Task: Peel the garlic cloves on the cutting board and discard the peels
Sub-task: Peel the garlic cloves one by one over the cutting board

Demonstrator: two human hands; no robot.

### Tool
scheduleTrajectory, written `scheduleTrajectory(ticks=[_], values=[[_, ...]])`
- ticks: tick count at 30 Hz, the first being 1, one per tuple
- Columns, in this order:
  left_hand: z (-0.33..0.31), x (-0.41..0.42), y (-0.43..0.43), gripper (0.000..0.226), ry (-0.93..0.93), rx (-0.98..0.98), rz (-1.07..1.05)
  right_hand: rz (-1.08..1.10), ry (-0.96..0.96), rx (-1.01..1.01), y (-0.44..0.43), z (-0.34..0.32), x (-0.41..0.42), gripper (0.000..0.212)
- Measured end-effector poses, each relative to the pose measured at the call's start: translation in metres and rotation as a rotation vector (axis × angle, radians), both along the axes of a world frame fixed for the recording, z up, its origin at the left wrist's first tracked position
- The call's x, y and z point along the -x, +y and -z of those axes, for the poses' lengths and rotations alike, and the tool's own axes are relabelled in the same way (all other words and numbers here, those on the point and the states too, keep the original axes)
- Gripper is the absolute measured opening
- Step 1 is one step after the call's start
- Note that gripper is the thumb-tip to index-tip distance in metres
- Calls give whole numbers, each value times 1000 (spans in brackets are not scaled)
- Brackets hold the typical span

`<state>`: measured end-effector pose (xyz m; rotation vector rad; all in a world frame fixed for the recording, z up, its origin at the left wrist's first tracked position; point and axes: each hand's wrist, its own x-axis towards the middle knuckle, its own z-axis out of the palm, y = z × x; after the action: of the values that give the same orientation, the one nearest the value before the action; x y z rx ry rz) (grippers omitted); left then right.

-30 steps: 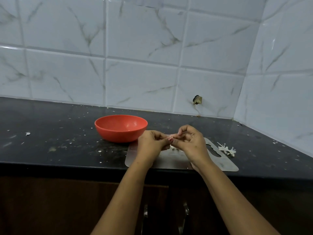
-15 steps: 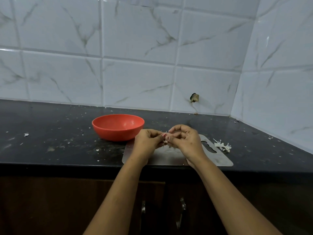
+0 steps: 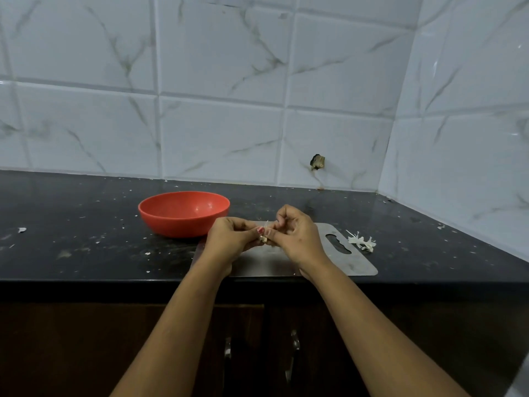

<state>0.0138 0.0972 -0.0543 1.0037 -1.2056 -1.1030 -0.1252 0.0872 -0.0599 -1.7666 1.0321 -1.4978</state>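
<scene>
Head view, bottom centre: dark cabinet doors with two metal handles [image 3: 227, 348], both forearms reaching up over them.

Counter edge next. Black countertop [image 3: 86, 247], speckled with pale flecks. Steel-grey cutting board [image 3: 353, 265] lies at its front edge, centre-right, handle slot toward the right.

Above the board, mid-frame, the hands meet. Left hand [image 3: 229, 239] is curled, thumb and fingers pinching the garlic clove [image 3: 263, 239]. Right hand [image 3: 297, 239] is also curled, fingertips nipping at the same clove from the other side. Clove is held off the board, mostly hidden; only a small pale bit shows. A thin strip of skin [image 3: 266, 224] stands up between the fingertips.

Judgement on handling: clove light, firm, likely slick once bare; skin papery, tears easily. Best held at the blunt root end, skin lifted from the tip with a nail.

Right of the board, on the counter: small pile of peels [image 3: 362, 242].

Left of the hands, just behind the board: red bowl [image 3: 183, 213]; no contents visible.

Far: marbled white tile wall [image 3: 223, 133], a small dark hole [image 3: 317, 161] right of centre.
</scene>
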Motion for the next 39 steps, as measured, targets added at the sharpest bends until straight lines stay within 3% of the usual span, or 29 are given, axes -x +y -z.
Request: scheduleTrajectory(ticks=[9, 13, 18, 23, 27, 32, 39], values=[[1, 6, 0, 4, -60, 3, -121, 93, 107, 13, -11, 5, 0, 47], [4, 9, 0, 12, -371, 72, -303, 177, 200, 31, -10, 5, -2, 45], [5, 10, -2, 16, -498, 110, -484, 368, 125, 0, -8, 5, 3, 33], [4, 6, 2, 31, -429, 149, -444, 449, 78, -55, -7, 4, 4, 27], [-3, -6, 5, 42, -365, 144, -344, 471, 14, -112, -7, 3, 5, 34], [-18, -32, 10, 24, -733, 100, -315, 452, 47, -132, -4, 1, 5, 38], [-6, -17, 10, 62, -1381, -81, -40, 444, 94, -155, -6, 3, 3, 32]])
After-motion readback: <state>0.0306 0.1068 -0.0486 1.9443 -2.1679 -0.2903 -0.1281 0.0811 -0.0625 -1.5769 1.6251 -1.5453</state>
